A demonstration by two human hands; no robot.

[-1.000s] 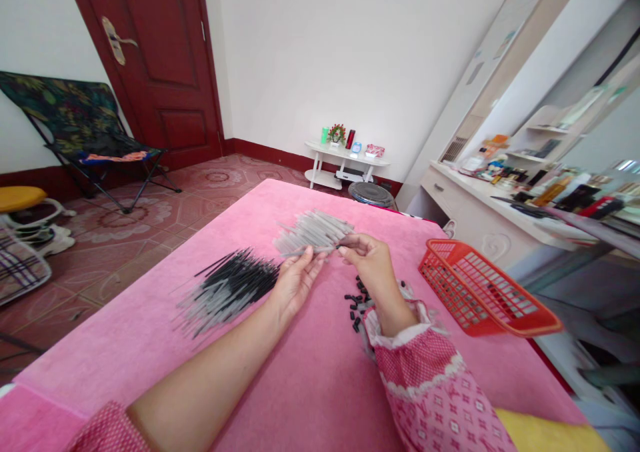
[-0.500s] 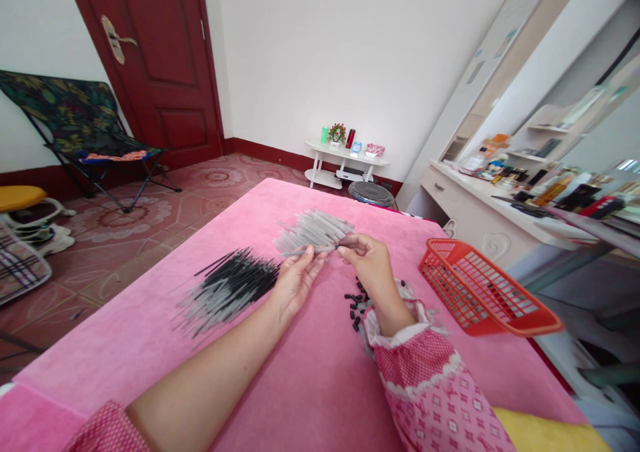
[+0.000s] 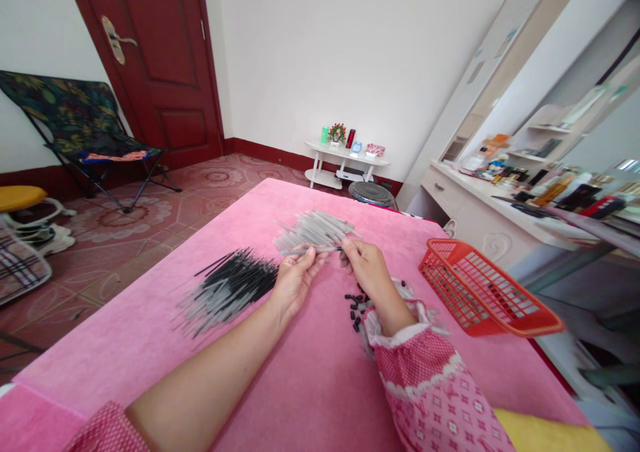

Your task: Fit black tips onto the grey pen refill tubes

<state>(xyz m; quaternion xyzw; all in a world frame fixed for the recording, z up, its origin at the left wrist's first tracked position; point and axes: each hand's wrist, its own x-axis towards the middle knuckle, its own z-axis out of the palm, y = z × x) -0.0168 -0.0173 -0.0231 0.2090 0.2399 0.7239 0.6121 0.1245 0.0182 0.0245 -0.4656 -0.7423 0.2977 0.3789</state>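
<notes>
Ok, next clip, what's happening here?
A person's left hand and right hand hold a thin grey stick between them, the right at its dark end. More grey sticks lie just beyond; a black-and-grey pile lies to the left. Small black pieces lie near the right sleeve, with a red basket farther right.

The camera sits on the person's head, facing forward and down over the pink table (image 3: 315,372). The left hand (image 3: 294,281) and the right hand (image 3: 367,264) are near, about mid-view; the white wall (image 3: 370,52) and the red door (image 3: 160,65) stand much farther.
</notes>
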